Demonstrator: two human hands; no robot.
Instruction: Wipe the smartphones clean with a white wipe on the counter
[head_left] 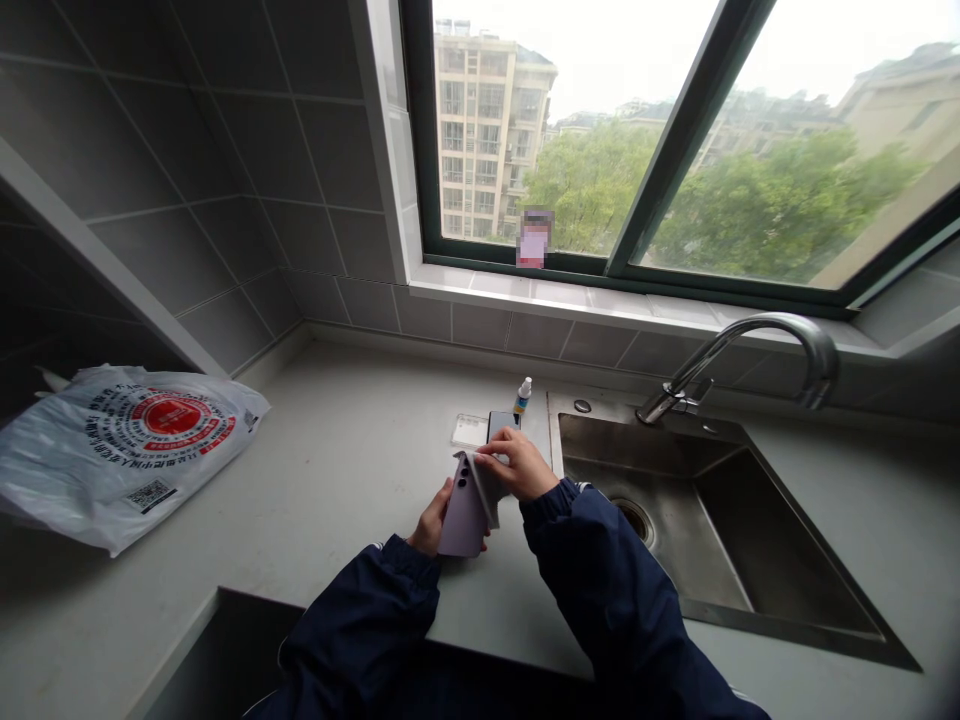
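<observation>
My left hand [430, 523] grips the lower edge of a pale lilac phone [463, 512], held back side up over the countertop [345, 470]. My right hand [519, 463] is closed on a grey cloth [487, 487] pressed against the phone's upper end. Both arms wear dark blue sleeves. Just beyond the hands lie a dark phone-shaped slab [501, 422], a clear flat piece [469, 430] and a small bottle with a blue label [522, 396].
A steel sink [720, 520] with a curved tap [757, 350] lies to the right. A white plastic bag with a red round print [127, 440] sits at the left. Grey tiled walls and a window ledge [600, 300] stand behind.
</observation>
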